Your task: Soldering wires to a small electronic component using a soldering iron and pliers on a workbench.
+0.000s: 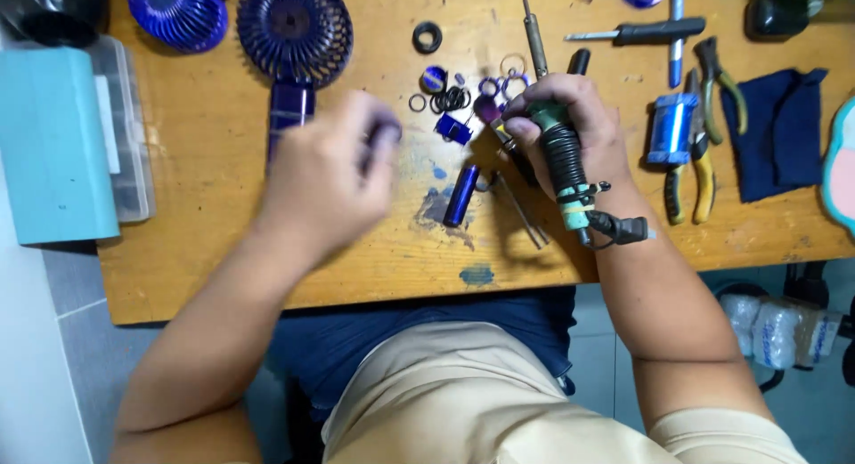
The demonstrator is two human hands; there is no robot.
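Soldering iron sat clamped in right hand over the wooden bench — light, rigid, grip the ribbed handle only. Left hand blurred, fingers curled; can't tell what's held.

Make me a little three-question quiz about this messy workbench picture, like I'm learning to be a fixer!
1. True or false: the right hand grips a soldering iron with a black ribbed handle.
2. What lies just right of the blue battery? A) pliers B) a hammer C) a cup
3. Fill in: the blue fan grille lies on the wooden ____, above the blurred left hand.

Key: 1 true; 2 A; 3 table.
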